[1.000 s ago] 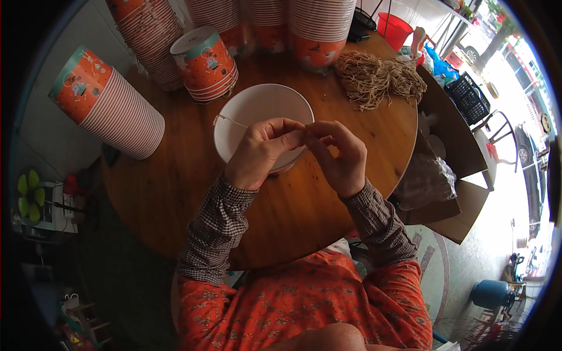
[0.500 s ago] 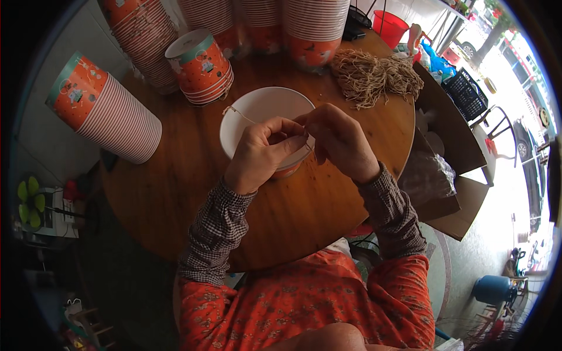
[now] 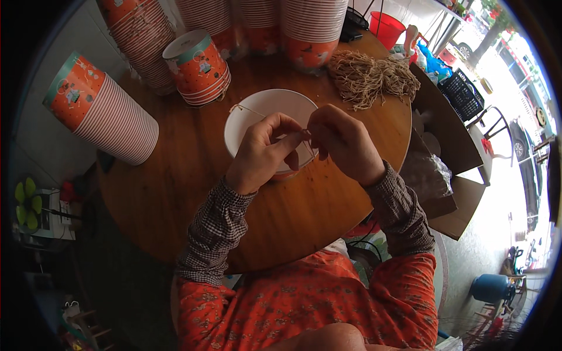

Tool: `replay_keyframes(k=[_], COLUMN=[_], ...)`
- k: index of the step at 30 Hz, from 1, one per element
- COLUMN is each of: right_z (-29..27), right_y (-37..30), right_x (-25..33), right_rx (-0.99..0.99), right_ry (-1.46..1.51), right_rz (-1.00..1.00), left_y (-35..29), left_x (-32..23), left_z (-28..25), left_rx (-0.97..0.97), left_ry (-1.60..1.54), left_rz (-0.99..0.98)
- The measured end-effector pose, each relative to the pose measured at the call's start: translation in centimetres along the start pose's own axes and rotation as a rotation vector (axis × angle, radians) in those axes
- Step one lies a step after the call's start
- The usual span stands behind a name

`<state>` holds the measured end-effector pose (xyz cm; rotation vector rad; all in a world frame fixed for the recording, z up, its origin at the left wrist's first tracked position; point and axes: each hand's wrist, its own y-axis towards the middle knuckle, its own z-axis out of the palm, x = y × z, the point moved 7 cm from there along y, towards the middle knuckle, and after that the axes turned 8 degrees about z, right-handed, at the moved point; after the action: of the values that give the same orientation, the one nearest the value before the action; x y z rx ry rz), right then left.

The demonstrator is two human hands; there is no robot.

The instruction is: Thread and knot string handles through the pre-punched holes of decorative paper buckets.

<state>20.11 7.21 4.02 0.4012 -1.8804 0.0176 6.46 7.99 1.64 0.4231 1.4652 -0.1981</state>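
Cord runs from the left side of the tub to your left hand; this and your right hand, pinched narrow, seem to hold it. Pull gently, to not bend the tub.

Premises: probably a street-front shop or workshop, glare limiting certainty. Nested paper buckets on the wooden tabletop, open cardboard carton beside it, blue gas cylinder, car outside.

Daylight at right brightens the grey floor beside a wooden table.
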Motion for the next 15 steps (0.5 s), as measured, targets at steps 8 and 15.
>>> replay_keyframes(k=[8,15], right_z=[-0.5,-1.0], right_y=[0.9,0.5], right_x=[2.2,1.1], right_rx=[-0.142,-0.16], right_ry=[-0.278,-0.164], right_rz=[-0.261,-0.156], left_y=[-0.2,-0.1], left_x=[0.1,0.3], left_z=[0.0,-0.5], left_rx=[-0.002,0.043], left_ry=[-0.07,-0.021], left_rz=[0.032,0.04])
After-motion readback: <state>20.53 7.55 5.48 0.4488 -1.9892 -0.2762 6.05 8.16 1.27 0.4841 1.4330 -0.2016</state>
